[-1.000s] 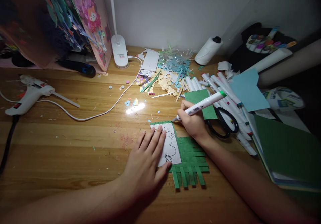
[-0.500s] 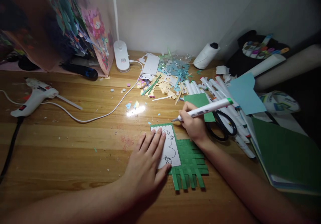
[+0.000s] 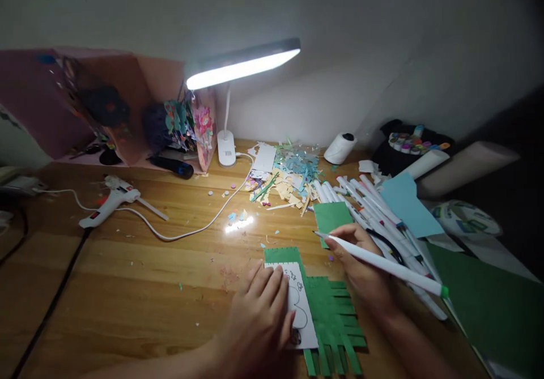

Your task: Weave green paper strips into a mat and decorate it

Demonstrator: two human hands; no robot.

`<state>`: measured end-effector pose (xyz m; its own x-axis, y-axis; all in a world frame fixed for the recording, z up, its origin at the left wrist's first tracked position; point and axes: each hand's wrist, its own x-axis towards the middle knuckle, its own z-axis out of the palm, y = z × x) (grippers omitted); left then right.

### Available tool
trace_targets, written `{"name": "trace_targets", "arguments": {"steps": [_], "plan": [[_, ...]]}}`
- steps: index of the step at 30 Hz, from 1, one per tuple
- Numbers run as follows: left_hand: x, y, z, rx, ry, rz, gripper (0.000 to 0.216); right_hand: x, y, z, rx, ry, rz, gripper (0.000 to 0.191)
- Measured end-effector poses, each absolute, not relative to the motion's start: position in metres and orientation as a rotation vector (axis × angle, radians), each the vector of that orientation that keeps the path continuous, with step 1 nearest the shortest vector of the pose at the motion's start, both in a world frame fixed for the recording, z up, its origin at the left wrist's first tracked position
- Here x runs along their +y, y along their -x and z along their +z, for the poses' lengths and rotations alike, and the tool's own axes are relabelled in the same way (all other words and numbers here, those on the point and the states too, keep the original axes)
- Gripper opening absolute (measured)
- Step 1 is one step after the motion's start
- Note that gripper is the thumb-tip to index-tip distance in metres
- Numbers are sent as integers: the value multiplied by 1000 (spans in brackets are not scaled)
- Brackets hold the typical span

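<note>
My left hand lies with its fingers stretched over a white card that bears black line drawings. Part of the card is hidden under the hand. Beneath the card is a green paper with a woven middle and loose strips along its right and lower sides; small dark marks run along its top edge. My right hand is closed around a white marker with a green end. The marker's dark tip points left, close to a small green paper square, and is clear of the card.
A pile of paper scraps lies behind, beside several white markers and black-handled scissors. To the left lies a hot glue gun with its cable. A lit lamp hangs over the desk; a thread spool stands by the wall.
The view has tipped upward, bringing the lamp head into sight. The card has slid down on the green paper, exposing more of its top. The marker's green end has swung down to the right.
</note>
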<state>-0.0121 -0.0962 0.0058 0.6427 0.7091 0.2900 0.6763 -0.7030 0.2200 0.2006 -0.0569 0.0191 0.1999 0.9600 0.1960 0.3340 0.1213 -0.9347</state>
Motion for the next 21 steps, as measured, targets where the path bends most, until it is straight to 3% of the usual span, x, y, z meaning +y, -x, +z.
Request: {"name": "trace_targets", "arguments": {"steps": [3, 7, 14, 21], "plan": [[-63, 34, 24, 1348, -2598, 948, 22, -56, -207, 18, -1380, 1433, 699, 16], [-21, 67, 32, 1720, -2355, 1165, 27, -51, -226, 14, -1433, 1495, 602, 22], [-22, 61, 10, 1464, -2338, 888, 27, -39, -266, 7, -1565, 1735, 218, 20], [-23, 60, 9, 1297, -2427, 914, 26, -37, -259, 16, -1643, 1722, 357, 23]]}}
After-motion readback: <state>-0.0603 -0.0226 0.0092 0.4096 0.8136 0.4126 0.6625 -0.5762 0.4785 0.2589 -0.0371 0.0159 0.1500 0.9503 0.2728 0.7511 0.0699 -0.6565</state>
